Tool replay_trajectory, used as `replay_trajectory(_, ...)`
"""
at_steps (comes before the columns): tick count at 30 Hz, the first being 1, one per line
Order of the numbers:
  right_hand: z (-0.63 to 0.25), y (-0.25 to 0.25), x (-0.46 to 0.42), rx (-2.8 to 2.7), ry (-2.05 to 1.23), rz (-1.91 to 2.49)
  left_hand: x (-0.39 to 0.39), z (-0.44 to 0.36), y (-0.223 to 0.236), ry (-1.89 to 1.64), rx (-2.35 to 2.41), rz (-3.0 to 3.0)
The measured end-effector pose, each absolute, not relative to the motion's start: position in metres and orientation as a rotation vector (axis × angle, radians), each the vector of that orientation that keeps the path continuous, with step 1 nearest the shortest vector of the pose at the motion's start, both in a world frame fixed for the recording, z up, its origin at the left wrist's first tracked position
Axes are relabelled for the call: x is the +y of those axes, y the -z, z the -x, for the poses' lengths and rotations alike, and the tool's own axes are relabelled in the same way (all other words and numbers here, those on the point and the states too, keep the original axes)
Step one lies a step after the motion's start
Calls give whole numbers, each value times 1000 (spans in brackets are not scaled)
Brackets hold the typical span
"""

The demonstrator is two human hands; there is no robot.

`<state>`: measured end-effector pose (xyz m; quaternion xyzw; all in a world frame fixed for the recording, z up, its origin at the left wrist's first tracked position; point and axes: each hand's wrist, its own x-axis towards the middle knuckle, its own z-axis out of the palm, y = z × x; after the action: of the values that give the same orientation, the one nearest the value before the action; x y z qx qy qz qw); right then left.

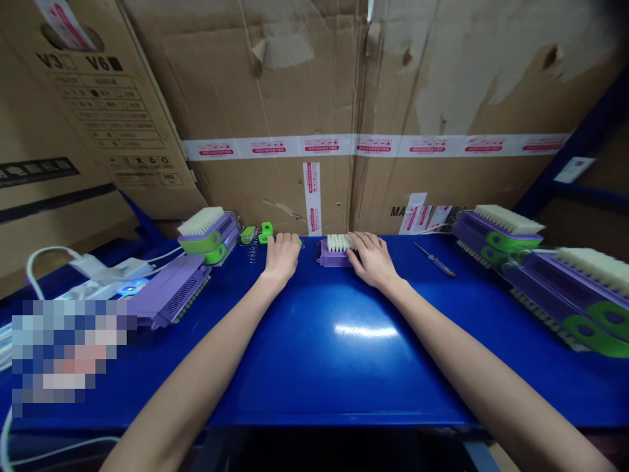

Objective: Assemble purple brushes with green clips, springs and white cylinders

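Observation:
My right hand (pixel 373 261) grips the right end of a purple brush piece (pixel 332 254) with cream bristles facing up, its fingers over the far side and thumb on the near side. To its left, my left hand (pixel 282 257) rests low over the table, its fingers curled down and their tips hidden. A sliver of green shows beside those fingers; what they hold cannot be made out. Just left of that hand are a green plastic part (pixel 266 233) with a hole, a thin coil spring (pixel 253 248) and a small green block (pixel 247 235).
A purple-and-green brush (pixel 205 237) and a purple brush half (pixel 170 288) lie left, near a white power strip (pixel 105 278) with cables. Two more brushes (pixel 498 235) (pixel 584 295) lie right. A screwdriver (pixel 437 261) lies on the blue table (pixel 314 367). Cardboard (pixel 275 85) stands behind.

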<state>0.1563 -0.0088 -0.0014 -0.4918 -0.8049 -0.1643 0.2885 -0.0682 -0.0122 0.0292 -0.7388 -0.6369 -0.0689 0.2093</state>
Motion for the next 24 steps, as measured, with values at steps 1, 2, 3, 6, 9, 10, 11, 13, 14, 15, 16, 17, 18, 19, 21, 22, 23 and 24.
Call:
replay_trajectory(1, -156, 1, -9, -2149, 438, 1313, -11, 70, -28, 217, -1763, 2067)
replay_trajectory(2, -156, 1, -8, -2150, 435, 1312, -10, 72, -28, 255, -1760, 2077)
replay_trajectory(3, -157, 1, -8, -2151, 433, 1311, -8, 74, -27, 301, -1763, 2090)
replay_trajectory(6, -157, 1, -9, -2151, 427, 1312, -3, 79, -24, 503, -1815, 2133)
replay_trajectory(9, -157, 1, -9, -2147, 423, 1319, 6, 85, -18, 782, -1909, 2157)
replay_trajectory(10, -157, 0, -9, -2147, 422, 1320, 9, 87, -16, 871, -1932, 2157)
replay_trajectory(11, -157, 0, -9, -2147, 421, 1322, 11, 90, -15, 949, -1945, 2153)
replay_trajectory(13, -157, 0, -9, -2149, 423, 1325, 15, 94, -12, 1068, -1948, 2117)
replay_trajectory(14, -157, 0, -9, -2149, 425, 1327, 15, 95, -12, 1111, -1940, 2088)
replay_trajectory(15, -157, 0, -10, -2150, 428, 1328, 16, 96, -12, 1147, -1925, 2058)
replay_trajectory(16, -157, 0, -10, -2150, 431, 1328, 15, 96, -13, 1173, -1901, 2033)
replay_trajectory(17, -157, 0, -10, -2152, 433, 1327, 13, 96, -14, 1187, -1868, 2017)
replay_trajectory(18, -157, 0, -9, -2153, 434, 1325, 11, 95, -15, 1181, -1826, 2017)
replay_trajectory(19, -157, 0, -9, -2154, 434, 1322, 9, 93, -16, 1152, -1777, 2035)
replay_trajectory(21, -158, 0, -8, -2153, 432, 1316, 4, 87, -19, 1020, -1665, 2115)
replay_trajectory(22, -159, 0, -8, -2151, 430, 1314, 2, 84, -20, 928, -1605, 2169)
replay_trajectory(23, -159, 0, -7, -2151, 429, 1313, -1, 80, -20, 829, -1545, 2225)
replay_trajectory(24, -160, 0, -7, -2151, 427, 1314, -2, 76, -19, 730, -1488, 2279)
